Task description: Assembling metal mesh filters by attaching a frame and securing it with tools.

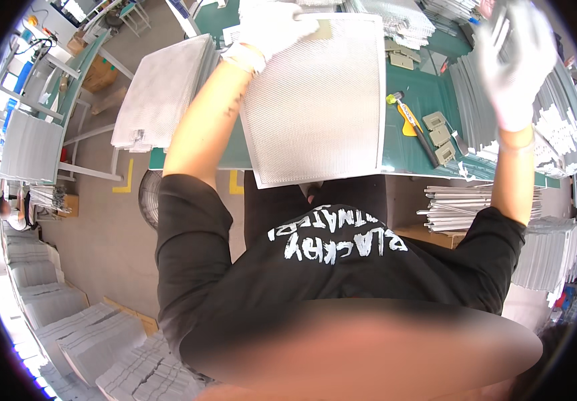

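A rectangular metal mesh panel [315, 100] with a thin pale frame lies in front of me, its lower edge reaching past the table's near edge. My left hand [276, 30], in a white glove, is closed at the panel's upper left. Beside its fingertips, a small beige patch or piece [320, 29] shows at the panel's top. My right hand [517, 63], also gloved in white, is raised over the stacked pale frames [472, 100] at the right. Its fingers are blurred, and whether they hold anything is unclear.
On the green table [401, 159] lie a hammer [417, 130], an orange-yellow tool [409, 125] and beige plastic pieces [439, 137]. More mesh panels [161, 93] are stacked at the left. A bundle of pale strips [459, 207] sits below the table, and a fan [149, 200] stands on the floor.
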The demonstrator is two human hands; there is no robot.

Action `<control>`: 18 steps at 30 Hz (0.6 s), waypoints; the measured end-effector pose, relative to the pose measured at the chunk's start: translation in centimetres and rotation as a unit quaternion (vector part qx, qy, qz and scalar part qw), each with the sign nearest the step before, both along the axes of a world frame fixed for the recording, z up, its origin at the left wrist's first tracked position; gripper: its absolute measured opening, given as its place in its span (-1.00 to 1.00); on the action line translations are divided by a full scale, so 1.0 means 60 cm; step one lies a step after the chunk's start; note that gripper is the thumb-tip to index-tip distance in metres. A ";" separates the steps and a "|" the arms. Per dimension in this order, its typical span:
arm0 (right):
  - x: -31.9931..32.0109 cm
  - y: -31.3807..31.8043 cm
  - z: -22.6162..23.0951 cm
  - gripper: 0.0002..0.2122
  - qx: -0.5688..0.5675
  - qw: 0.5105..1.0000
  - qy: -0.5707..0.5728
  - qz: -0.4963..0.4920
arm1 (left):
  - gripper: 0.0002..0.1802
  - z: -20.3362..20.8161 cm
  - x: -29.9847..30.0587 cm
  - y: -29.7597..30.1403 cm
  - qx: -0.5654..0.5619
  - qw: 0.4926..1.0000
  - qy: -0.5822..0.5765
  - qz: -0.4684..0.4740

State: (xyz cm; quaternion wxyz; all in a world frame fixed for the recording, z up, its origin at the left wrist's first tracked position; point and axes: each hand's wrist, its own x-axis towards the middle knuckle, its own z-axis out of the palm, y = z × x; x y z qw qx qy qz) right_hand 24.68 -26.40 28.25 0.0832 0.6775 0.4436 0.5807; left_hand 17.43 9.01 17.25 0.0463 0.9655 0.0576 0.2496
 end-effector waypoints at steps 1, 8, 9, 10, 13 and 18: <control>-0.035 0.010 -0.013 -0.43 -0.018 0.999 0.013 0.025 | -0.47 0.015 -0.014 -0.036 0.036 0.998 -0.006 -0.056; -0.146 -0.020 -0.104 -0.38 -0.165 0.829 0.506 0.168 | -0.64 0.024 -0.211 -0.197 0.155 0.890 -0.312 -0.293; -0.137 -0.065 -0.120 -0.37 -0.104 0.831 0.515 0.183 | -0.58 0.068 -0.251 -0.201 0.112 0.945 -0.181 -0.249; -0.128 -0.122 -0.140 -0.37 -0.042 0.833 0.517 0.193 | -0.53 0.089 -0.279 -0.179 0.125 0.984 -0.039 -0.120; -0.136 -0.284 -0.169 -0.40 0.356 0.771 0.517 0.102 | -0.48 -0.024 -0.304 -0.011 0.056 0.961 -0.260 0.079; -0.100 -0.359 -0.055 -0.50 0.588 0.726 0.320 0.159 | 0.13 -0.257 -0.502 0.320 -0.106 0.864 0.225 0.437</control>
